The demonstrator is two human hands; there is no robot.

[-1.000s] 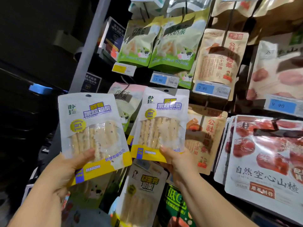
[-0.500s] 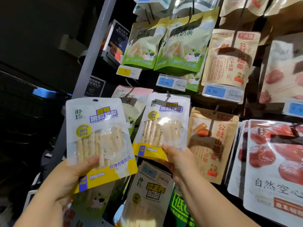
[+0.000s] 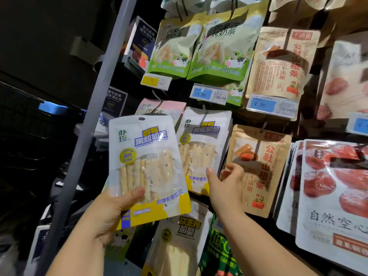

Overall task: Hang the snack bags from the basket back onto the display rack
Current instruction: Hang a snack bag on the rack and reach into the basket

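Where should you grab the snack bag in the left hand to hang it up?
Probably the bottom yellow band, from below, as the left hand does: thumb in front. The snack bag is flat and nearly upright with its hang hole at the top edge, so a low grip leaves that hole free.

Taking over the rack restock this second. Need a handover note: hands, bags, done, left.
Left hand: grips a white-and-yellow snack bag by its lower part, in front of the rack.
Right hand: at the lower right corner of a matching bag, thumb in front; grip unclear.
Done: the matching bag appears to hang on its hook.
Left: hang the left hand's bag. The basket is out of view.
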